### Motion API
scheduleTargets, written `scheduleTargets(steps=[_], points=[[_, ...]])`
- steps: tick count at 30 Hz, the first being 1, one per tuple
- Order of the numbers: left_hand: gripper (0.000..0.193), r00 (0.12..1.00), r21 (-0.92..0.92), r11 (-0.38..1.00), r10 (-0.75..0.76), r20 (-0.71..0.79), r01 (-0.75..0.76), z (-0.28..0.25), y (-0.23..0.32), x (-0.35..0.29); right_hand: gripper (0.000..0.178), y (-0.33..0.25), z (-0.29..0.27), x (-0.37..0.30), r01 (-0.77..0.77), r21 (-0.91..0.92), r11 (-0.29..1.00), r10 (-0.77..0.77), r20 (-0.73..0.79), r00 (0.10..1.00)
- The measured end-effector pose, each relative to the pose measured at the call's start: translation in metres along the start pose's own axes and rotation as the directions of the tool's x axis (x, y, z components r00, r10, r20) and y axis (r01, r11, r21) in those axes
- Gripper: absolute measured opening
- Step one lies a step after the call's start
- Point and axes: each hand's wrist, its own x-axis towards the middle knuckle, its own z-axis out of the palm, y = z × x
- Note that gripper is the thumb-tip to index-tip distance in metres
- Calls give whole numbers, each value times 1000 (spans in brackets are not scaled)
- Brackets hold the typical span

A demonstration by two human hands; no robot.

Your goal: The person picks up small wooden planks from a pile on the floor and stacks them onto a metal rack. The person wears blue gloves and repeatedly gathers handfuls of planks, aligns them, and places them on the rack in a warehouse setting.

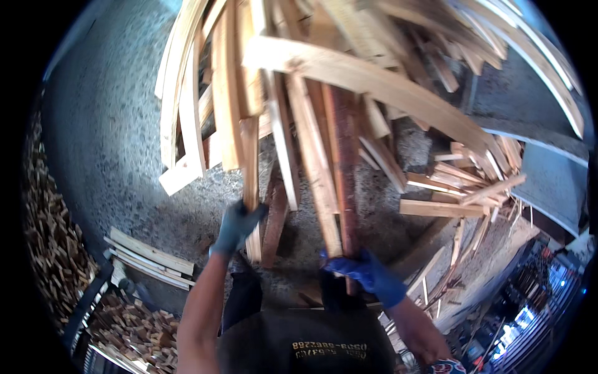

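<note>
My left hand (237, 227), in a grey-green work glove, is closed around the lower end of a narrow wooden strip (250, 162), which slants up into the pile. In a blue glove, my right hand (367, 274) grips the near end of a long pale plank (314, 162). A dark reddish, bark-edged board (344, 168) runs right beside that plank, its near end passing at the same hand; whether the fingers hold it too I cannot tell. Ahead lies a loose heap of long planks (227, 93), with one broad board (367, 81) lying across them.
Short offcuts (467, 181) are heaped at the right beside a grey metal panel (554, 181). Several pale boards (152, 252) lie stacked at the left. Piles of cut wood pieces (134, 330) fill the lower left. The concrete floor (112, 124) stretches along the left.
</note>
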Motion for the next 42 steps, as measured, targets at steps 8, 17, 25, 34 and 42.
scheduleTargets(steps=[8,17,25,34,42], points=[[33,999,-572,820,-35,14,37,147,31,-202,41,46,11,-122,-58,170,984,70,-65,995],[75,399,-190,960,260,879,-205,253,65,-344,56,184,-219,-490,-617,147,773,409,-859,309],[29,991,-634,763,-55,126,123,129,36,-197,71,-35,-110,-152,198,-541,817,-412,-310,857],[39,984,-673,717,-139,115,180,90,8,-191,60,-129,49,113,216,-700,680,-535,-273,800],[42,890,-871,272,90,447,410,101,91,-181,51,-15,47,-120,147,-662,735,-184,14,983]])
